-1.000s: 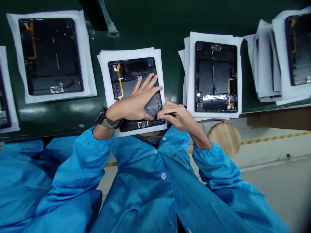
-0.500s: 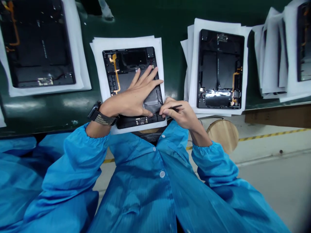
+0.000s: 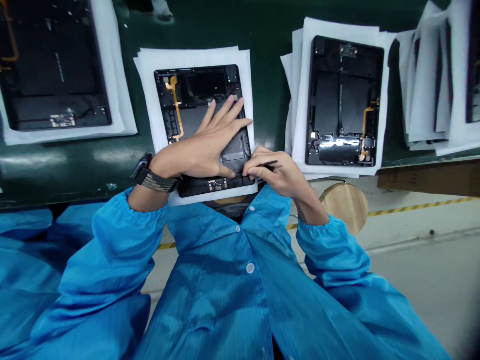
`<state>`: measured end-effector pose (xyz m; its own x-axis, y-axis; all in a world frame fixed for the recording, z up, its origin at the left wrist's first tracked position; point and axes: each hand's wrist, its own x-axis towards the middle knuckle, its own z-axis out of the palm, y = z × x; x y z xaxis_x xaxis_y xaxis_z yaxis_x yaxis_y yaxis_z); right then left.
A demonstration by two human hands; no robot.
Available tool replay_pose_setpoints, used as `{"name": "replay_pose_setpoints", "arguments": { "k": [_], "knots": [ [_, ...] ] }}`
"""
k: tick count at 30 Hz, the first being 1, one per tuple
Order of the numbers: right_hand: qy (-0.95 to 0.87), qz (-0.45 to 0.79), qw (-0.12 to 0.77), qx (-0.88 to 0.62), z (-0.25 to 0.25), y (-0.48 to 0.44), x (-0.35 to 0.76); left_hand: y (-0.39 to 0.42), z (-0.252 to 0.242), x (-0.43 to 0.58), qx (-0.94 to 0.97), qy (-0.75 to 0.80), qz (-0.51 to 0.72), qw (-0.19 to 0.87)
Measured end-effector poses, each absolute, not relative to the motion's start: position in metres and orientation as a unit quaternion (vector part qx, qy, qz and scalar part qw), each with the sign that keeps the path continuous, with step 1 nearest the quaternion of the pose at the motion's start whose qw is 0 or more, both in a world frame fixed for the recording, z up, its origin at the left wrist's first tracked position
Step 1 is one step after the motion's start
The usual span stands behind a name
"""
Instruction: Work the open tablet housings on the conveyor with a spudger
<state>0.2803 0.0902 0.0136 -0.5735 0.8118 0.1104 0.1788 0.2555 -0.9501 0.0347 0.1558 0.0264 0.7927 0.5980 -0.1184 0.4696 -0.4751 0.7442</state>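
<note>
An opened black tablet [image 3: 195, 100] with an orange flex cable lies on white foam sheets [image 3: 146, 80] at the near edge of a dark green bench. My left hand [image 3: 204, 147] rests flat on it, fingers spread, pressing its lower half. My right hand [image 3: 275, 172] is closed in a pinch on a thin black tool [image 3: 268, 164], whose tip meets the tablet's lower right corner. A dark watch sits on my left wrist.
Another opened tablet [image 3: 343, 100] on foam sheets lies to the right, a third [image 3: 52, 65] at the far left, and a stack of sheets with more units [image 3: 431, 75] at the far right. A round wooden stool [image 3: 345, 205] stands below the bench edge.
The view has shifted so the bench items sit a little higher and further left in the picture. Both hands stay on the tablet; the right hand's tool now shows more clearly.
</note>
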Motion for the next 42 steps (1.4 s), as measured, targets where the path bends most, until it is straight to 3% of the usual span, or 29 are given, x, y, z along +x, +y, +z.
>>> {"name": "replay_pose_setpoints", "arguments": {
  "k": [42],
  "knots": [
    [-0.732,0.512,0.295,-0.339,0.0196,0.0936,0.2809,0.1555,0.0300,0.0364,0.855,0.313,0.079,0.405]
  ]
}}
